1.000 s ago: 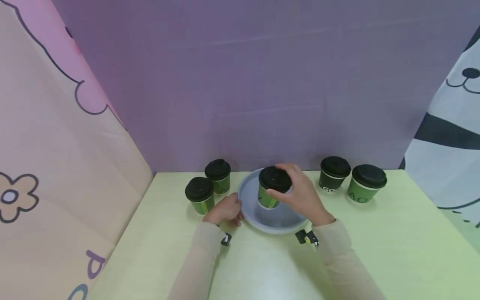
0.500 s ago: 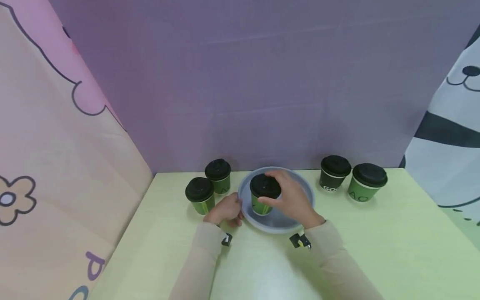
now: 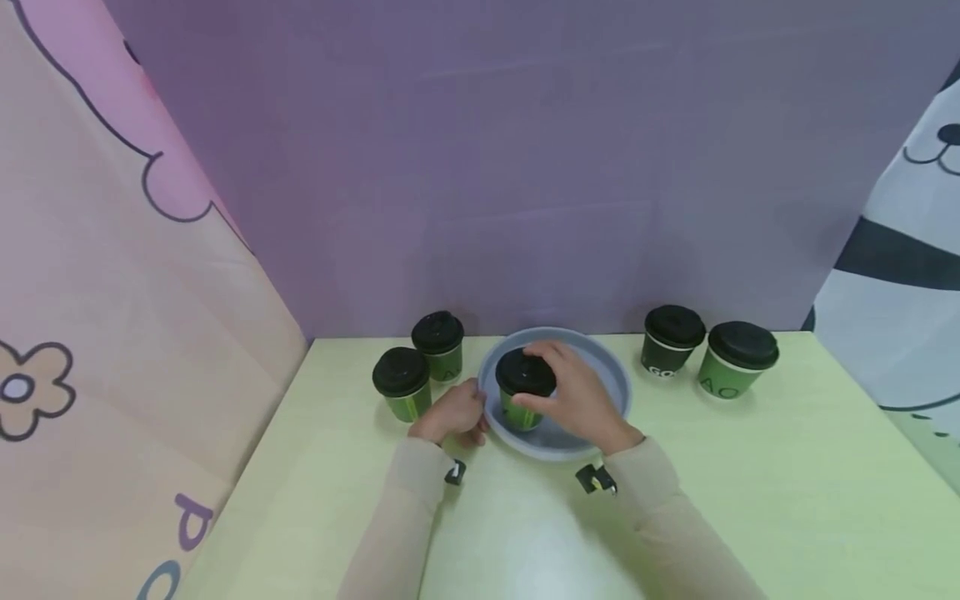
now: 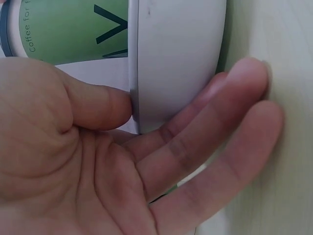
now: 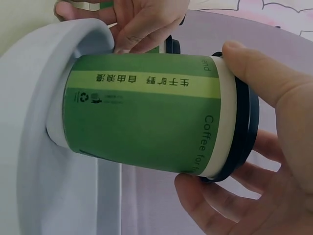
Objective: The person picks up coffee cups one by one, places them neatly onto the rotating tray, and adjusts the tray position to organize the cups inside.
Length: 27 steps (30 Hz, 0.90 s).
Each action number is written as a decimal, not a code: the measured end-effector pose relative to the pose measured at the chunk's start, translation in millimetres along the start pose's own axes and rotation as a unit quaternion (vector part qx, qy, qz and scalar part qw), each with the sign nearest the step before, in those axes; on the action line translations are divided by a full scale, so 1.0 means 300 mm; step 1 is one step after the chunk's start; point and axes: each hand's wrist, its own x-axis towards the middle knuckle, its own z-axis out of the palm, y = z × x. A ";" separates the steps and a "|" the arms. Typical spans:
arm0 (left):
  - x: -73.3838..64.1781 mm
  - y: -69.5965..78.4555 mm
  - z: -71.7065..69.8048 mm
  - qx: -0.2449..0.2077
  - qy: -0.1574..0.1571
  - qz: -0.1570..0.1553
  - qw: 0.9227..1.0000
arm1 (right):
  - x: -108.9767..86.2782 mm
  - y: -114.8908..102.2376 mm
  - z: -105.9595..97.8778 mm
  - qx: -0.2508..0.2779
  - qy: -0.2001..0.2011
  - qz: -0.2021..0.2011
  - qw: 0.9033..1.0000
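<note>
A green paper coffee cup [image 3: 521,408] with a black lid stands at the left side of a round grey-blue tray [image 3: 600,354]. From the right, my right hand [image 3: 581,400] grips this cup high up. In the right wrist view, thumb and fingers span the black lid [image 5: 247,127] and upper rim, and the cup's base is at the tray floor. My left hand [image 3: 453,412] holds the tray's left edge, its thumb [image 4: 105,107] at the rim and its fingers along the outer wall.
Two lidded green cups, a nearer one [image 3: 405,387] and a farther one [image 3: 438,346], stand left of the tray. To its right are a dark cup [image 3: 670,340] and another green cup [image 3: 737,362]. A purple cloth backdrop [image 3: 480,167] rises behind the table [image 3: 787,483].
My right hand has moved the coffee cup left across the tray, from near its middle to its left side, mostly in the first half second. The left hand keeps its place.
</note>
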 end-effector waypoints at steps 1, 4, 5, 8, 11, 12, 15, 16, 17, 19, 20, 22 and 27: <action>0.001 0.002 0.001 -0.001 0.000 0.000 1.000 | 0.001 0.000 0.002 0.000 0.000 -0.001 1.000; 0.003 0.005 0.002 0.000 0.001 0.000 1.000 | 0.002 -0.005 0.010 0.002 -0.005 -0.010 1.000; 0.004 0.005 0.002 -0.001 0.002 0.000 1.000 | 0.001 -0.007 0.012 0.003 -0.008 -0.012 1.000; 0.004 0.005 0.001 -0.002 0.004 -0.002 1.000 | 0.000 -0.016 0.019 0.009 -0.010 -0.013 1.000; 0.005 0.003 -0.001 -0.003 0.004 -0.003 1.000 | 0.000 -0.021 0.021 0.013 -0.007 -0.007 1.000; 0.006 0.002 -0.001 -0.003 0.004 -0.003 1.000 | 0.000 -0.022 0.021 0.013 -0.007 -0.005 1.000; 0.009 0.000 -0.001 0.001 0.006 -0.001 1.000 | 0.001 -0.025 0.022 0.016 -0.009 -0.003 1.000; 0.011 -0.001 -0.001 0.001 0.007 0.000 1.000 | 0.001 -0.025 0.023 0.016 -0.010 -0.002 1.000; 0.012 -0.003 -0.001 -0.001 0.008 0.001 1.000 | 0.001 -0.024 0.025 0.016 -0.010 -0.001 1.000; 0.014 -0.005 0.001 0.001 0.011 0.003 1.000 | 0.001 -0.022 0.029 0.017 -0.011 0.002 1.000; 0.015 -0.006 0.001 0.003 0.014 0.005 1.000 | 0.001 -0.021 0.032 0.017 -0.010 0.003 1.000; 0.016 -0.007 0.002 0.020 0.025 0.017 0.999 | 0.000 -0.018 0.038 0.018 -0.006 0.003 1.000; 0.014 -0.003 0.000 0.089 0.049 0.045 0.994 | -0.003 -0.024 0.044 0.021 0.006 0.004 1.000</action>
